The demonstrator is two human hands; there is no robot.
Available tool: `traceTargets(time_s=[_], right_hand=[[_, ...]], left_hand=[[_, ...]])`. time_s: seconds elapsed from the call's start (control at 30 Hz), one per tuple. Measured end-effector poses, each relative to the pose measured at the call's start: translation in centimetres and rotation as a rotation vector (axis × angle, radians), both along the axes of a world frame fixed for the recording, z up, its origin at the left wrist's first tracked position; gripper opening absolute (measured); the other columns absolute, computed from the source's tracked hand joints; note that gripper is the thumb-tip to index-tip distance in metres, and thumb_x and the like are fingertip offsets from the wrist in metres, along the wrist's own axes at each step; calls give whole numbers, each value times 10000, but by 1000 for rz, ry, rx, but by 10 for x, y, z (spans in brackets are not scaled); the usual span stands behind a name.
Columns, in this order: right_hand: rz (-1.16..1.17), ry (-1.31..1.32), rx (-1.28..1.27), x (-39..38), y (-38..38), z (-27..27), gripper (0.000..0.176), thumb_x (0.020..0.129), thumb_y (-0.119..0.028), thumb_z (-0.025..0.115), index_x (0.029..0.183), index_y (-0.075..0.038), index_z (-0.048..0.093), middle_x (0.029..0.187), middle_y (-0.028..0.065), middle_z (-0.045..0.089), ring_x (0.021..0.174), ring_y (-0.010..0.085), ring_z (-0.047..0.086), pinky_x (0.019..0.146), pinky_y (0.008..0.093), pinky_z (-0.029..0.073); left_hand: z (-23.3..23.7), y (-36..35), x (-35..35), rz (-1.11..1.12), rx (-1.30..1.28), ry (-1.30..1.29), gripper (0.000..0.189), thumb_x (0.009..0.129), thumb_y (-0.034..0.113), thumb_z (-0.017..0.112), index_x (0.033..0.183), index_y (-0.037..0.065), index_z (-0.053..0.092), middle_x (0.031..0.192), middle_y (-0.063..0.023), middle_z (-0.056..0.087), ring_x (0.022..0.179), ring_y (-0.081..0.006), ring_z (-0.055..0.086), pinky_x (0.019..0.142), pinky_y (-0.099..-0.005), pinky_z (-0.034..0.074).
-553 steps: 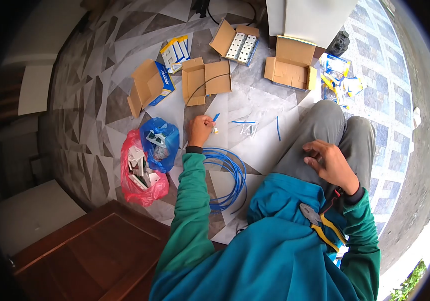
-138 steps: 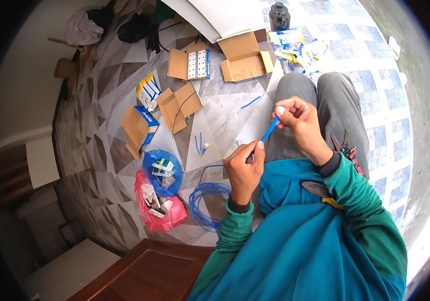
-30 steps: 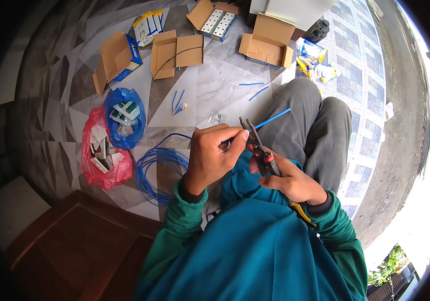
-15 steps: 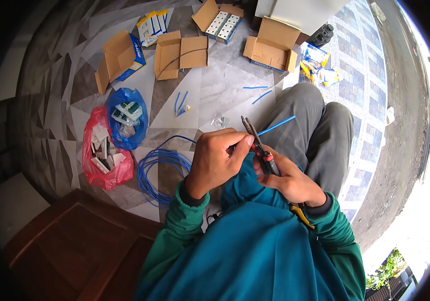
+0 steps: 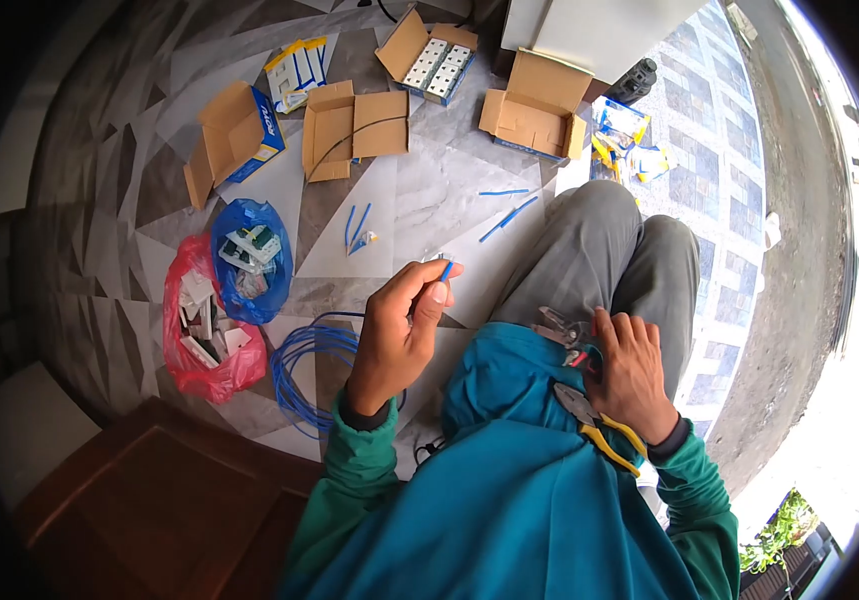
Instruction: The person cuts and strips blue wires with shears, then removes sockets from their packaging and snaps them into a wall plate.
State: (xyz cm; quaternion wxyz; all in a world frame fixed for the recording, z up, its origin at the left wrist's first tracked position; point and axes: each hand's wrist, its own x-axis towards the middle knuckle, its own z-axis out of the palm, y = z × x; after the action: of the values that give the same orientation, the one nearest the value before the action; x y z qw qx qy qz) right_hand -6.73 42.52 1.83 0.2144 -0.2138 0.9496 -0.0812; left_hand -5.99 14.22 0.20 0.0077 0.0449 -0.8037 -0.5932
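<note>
My left hand [image 5: 401, 325] is raised over the floor, thumb and fingers pinching the short blue end of a cable [image 5: 446, 271]. Down on my lap, my right hand [image 5: 635, 380] is closed over a wire stripper [image 5: 576, 356] with red on its handles; its jaws are blurred and the palm hides most of the grip. Just below that hand, yellow-handled pliers [image 5: 599, 430] rest on the blue-green cloth of my shirt. A coil of blue cable [image 5: 314, 365] lies on the floor beside my left forearm.
Cut blue cable pieces [image 5: 504, 192] lie on the tiles. A red bag [image 5: 174, 345] and a blue bag [image 5: 279, 235] hold parts. Farther off stand open cardboard boxes [image 5: 529, 120], one box of white modules [image 5: 439, 65], and yellow-blue packets [image 5: 621, 122]. A wooden chair [image 5: 149, 500] is at lower left.
My right hand has moved down to my lap with the wire stripper, away from the cable. My left hand has shifted left, and the length of cable beyond its fingers is now much shorter.
</note>
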Motion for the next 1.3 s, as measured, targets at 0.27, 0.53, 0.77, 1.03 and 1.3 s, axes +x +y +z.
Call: traceTargets(time_s=[0.27,0.53,0.77,1.03,1.3], right_hand=[[286,187,-429,-89,-48,-31,204,778,-148,567,933,-47,653,951,95,568,926,262,546,795,385,440],[815,323,91,-128,-123,-180,136,778,-167,563,758,-156,697,899,12,632,955,184,557,786,324,428],[-348,-510,-1285,-103,-143,-94,232,787,72,658,1015,29,647,788,60,640,685,162,625,609,296,516],[-633,-350,-1482,-86,-156,-72,283,810,-1,707,1084,45,653,863,71,675,728,96,623,667,235,529],[-723,-412,-1605,-97,-141,-60,215,814,0,704,1007,74,642,871,122,690,720,112,636,657,243,535]], left_hand=[[-21,1,0,55,-25,69,230,983,124,477,1067,-44,609,742,-65,614,511,-94,487,497,-233,417],[-9,-11,-9,10,254,-50,303,956,134,545,1193,-54,566,880,-54,608,761,-117,564,755,-243,465],[-33,-15,-30,157,277,-68,313,939,116,576,1183,-78,565,1036,-129,658,972,-194,639,839,-308,525],[-39,-8,-42,134,430,-137,269,900,85,629,1110,-81,601,1024,-150,664,936,-203,659,818,-333,563],[-27,-14,-34,-40,57,-171,266,907,154,637,1054,-67,641,847,-114,700,742,-119,651,654,-237,501]])
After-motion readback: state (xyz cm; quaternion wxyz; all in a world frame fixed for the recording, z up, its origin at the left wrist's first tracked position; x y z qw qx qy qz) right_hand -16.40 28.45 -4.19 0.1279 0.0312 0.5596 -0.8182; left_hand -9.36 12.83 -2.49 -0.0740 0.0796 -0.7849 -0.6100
